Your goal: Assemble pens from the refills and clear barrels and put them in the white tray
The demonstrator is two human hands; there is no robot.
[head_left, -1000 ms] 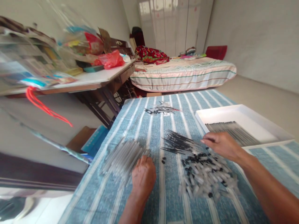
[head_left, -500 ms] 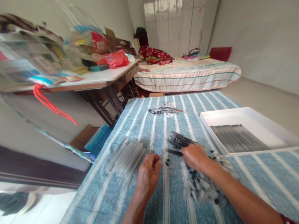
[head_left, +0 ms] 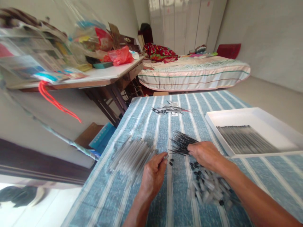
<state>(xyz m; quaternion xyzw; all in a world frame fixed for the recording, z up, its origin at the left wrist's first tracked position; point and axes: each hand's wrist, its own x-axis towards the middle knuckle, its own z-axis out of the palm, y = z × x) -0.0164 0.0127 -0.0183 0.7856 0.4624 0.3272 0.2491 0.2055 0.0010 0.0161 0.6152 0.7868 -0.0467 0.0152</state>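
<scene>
Two bare hands, pinching at the middle of the cloth.
My left hand [head_left: 154, 174] clasps a pale translucent piece [head_left: 166, 156], mostly hidden, beside grey plastic tubes [head_left: 134, 157]; my right hand [head_left: 205, 154] grasps slim black rods [head_left: 181, 142] near clear and black caps [head_left: 210, 186]. Beyond, a small white label [head_left: 174, 114] shows dark print, too covered to read.
</scene>
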